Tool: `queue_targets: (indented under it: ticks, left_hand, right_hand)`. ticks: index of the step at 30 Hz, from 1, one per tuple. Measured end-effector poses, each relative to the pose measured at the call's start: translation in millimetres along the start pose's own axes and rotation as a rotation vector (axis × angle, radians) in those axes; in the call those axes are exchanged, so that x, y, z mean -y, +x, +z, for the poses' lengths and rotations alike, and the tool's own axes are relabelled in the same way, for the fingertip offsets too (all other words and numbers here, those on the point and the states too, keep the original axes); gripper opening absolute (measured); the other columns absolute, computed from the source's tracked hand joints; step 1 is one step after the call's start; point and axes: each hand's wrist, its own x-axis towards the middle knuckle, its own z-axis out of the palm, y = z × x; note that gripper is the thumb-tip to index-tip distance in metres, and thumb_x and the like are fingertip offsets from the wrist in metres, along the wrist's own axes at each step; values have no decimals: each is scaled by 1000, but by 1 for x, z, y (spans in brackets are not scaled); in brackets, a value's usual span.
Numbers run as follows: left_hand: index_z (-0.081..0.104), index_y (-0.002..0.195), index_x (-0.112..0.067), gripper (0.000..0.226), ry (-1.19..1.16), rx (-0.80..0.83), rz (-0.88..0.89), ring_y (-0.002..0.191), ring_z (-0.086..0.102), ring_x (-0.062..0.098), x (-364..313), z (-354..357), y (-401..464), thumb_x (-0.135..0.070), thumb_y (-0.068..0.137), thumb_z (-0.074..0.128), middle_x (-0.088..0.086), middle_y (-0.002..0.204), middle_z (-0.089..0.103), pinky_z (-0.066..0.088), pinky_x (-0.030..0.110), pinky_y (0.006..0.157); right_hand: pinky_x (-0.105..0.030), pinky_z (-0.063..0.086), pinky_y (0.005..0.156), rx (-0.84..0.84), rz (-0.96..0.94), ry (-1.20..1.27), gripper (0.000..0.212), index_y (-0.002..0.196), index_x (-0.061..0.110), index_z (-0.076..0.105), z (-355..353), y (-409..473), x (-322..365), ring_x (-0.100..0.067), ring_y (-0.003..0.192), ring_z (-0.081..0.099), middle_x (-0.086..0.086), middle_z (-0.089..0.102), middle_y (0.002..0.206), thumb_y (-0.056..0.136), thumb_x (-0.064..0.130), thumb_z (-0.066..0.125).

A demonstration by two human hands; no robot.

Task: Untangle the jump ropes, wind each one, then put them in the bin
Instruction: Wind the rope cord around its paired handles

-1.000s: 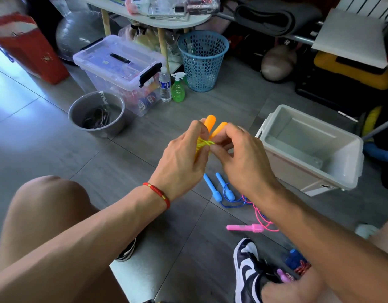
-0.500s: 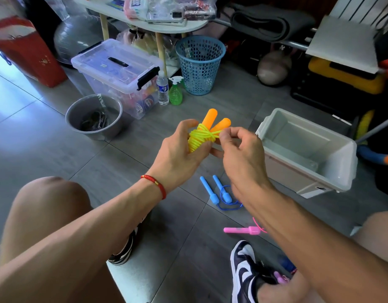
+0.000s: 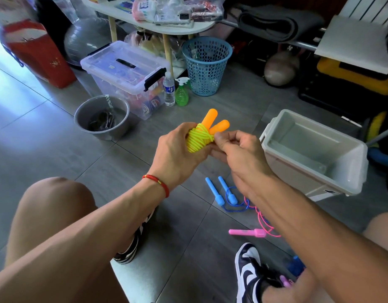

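Yellow rope (image 3: 198,138) — between both hands' fingertips

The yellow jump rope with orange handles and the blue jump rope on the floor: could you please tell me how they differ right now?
The yellow jump rope with orange handles is wound into a tight bundle; the blue jump rope has its cord lying loose. The yellow one is held up, gripped by the left hand and pinched by the right hand; the blue one lies untouched on the grey tiled floor. Both have paired plastic handles.
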Motion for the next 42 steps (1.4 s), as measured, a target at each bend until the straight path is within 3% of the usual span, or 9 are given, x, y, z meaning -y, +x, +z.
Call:
queue_targets:
  ticks: [7,14,19,22,25,28,30,36,42]
  left_hand:
    - [73,111,-30,40,-178,-72,-119,79,66,5,-4,2,8,-39,73,83,-13,88,73,51,20,71]
    - [74,109,-37,38,-294,38,-127,75,68,7,8,-17,12,-45,73,83,-14,84,75,54,31,70]
    - [71,117,-40,44,-35,92,51,89,64,5,12,-22,10,-47,75,84,-12,99,67,51,29,81]
    - [65,131,-35,63,6,117,196,95,64,8,5,-16,4,-40,73,88,-12,107,68,48,22,87]
    - [60,136,-33,71,-5,18,96,110,58,-1,5,-12,10,-50,72,86,-15,124,64,44,17,97]
    - [53,141,-27,74,-464,72,-327,125,59,20,-7,-11,22,-64,80,72,3,140,57,53,40,101]
    - [56,135,-10,52,-855,212,-515,113,67,38,-22,-6,25,-45,97,62,21,134,61,59,51,91]
    - [55,119,0,25,-992,195,-377,84,75,37,-71,30,24,-13,99,63,20,103,75,61,54,81]
    - [57,123,-7,28,-1040,392,-214,100,73,35,-157,68,29,-8,96,65,20,111,73,58,53,90]
  right_hand:
    - [-22,60,62,-101,99,203,12,86,1,59,13,10,2,-9,60,71,-13,69,81,96,3,65]
    - [-38,62,85,120,100,174,10,92,3,62,9,20,6,-22,80,74,-14,73,93,94,10,69]
    - [-42,63,81,175,-207,-334,43,128,25,56,-12,32,25,-18,95,72,-2,64,123,92,43,71]
    - [-30,61,65,369,-200,-492,40,127,26,63,-20,31,35,-14,77,72,-5,72,100,90,36,75]
    - [-26,53,58,256,-281,-555,18,97,7,76,-30,36,36,-8,63,66,-3,73,77,89,24,77]
    - [-40,60,75,108,-397,-622,13,89,14,76,-45,43,36,-15,79,72,1,76,84,84,25,81]
    - [-49,60,81,161,-353,-585,15,89,16,73,-50,43,36,-24,84,74,-3,77,87,80,22,82]
    - [-42,51,96,251,-313,-1105,86,146,24,41,-75,30,67,-22,113,62,-2,59,132,75,44,84]
    - [-38,50,85,135,-371,-1334,61,123,19,53,-148,37,147,-24,103,61,-1,65,117,75,38,85]
